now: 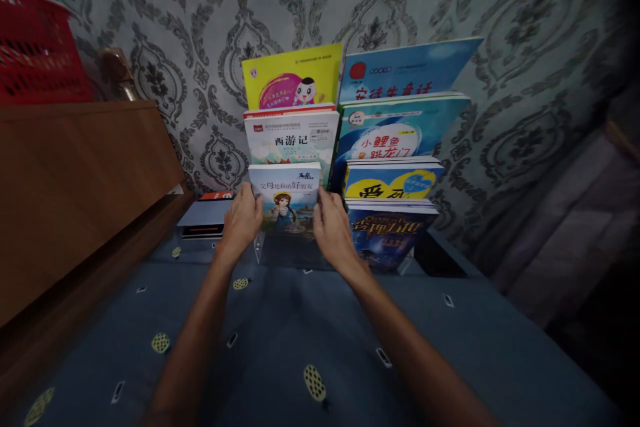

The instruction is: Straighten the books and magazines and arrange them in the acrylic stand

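Note:
Between my two hands stands a small upright book (290, 197) with a girl on its pale blue cover. My left hand (243, 219) grips its left edge, fingers bent round the side. On the opposite edge my right hand (333, 223) holds it the same way. Right behind it are a white and green book (295, 137) and a taller yellow book (295, 73). A second row stands to the right: a dark blue book (390, 233) in front, then a yellow and blue book (393, 180), a teal book (405, 127) and a tall blue book (410, 70). A clear stand edge (259, 248) shows below my left hand.
A blue cloth (270, 347) with pineapple prints covers the surface. Flat books (203, 213) lie at the left, beside a wooden cabinet (85, 193) with a red basket (40, 47) on top. Patterned wallpaper (210, 27) rises behind; a dark flat object (439, 255) lies at right.

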{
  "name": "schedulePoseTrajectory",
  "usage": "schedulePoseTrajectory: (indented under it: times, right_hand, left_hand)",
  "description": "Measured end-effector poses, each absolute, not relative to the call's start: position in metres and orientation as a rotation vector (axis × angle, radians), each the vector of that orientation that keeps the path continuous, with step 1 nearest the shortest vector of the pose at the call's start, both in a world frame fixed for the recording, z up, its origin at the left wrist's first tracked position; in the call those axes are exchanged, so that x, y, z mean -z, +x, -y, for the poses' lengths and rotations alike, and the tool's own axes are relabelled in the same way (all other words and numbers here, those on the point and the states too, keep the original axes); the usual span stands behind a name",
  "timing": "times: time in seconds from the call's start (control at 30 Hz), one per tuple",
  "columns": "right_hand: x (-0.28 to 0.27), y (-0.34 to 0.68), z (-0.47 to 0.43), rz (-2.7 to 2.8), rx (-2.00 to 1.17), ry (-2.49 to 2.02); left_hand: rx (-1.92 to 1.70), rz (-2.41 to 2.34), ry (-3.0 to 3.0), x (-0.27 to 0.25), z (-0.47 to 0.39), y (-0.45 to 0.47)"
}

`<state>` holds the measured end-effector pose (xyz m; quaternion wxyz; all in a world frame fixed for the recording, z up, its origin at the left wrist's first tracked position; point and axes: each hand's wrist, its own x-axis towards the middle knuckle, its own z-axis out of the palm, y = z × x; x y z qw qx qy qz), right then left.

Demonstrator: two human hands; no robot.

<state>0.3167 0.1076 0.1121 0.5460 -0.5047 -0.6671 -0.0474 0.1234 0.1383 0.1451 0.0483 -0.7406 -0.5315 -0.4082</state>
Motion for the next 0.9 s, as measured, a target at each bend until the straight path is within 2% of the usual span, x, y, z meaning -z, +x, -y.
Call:
schedulePoseTrajectory:
  times: [0.3,0.53,0.67,0.77,0.9]
  right_hand:
    - [-0.128,0.32,-0.096,1.648,0.145,-1.124]
    - [-0.137,0.323,-0.088,1.686,0.173,-1.105]
    - [-0.144,0.325,-0.081,1.692,0.183,-1.098]
    - [-0.15,0.327,-0.075,1.68,0.194,-1.082]
    - [-0.16,0.331,-0.065,1.654,0.213,-1.026]
  left_hand:
    - [1.466,1.486,-2.379,-0.146,-0.139,0.114]
    - [1.068,1.609,-2.654,-0.165,-0.137,0.086]
    - [0.776,2.022,-2.212,-0.165,-0.148,0.049]
    - [0.42,2.274,-1.884,-0.145,-0.164,0.031]
    - [0.227,2.274,-1.955,-0.097,-0.188,0.031]
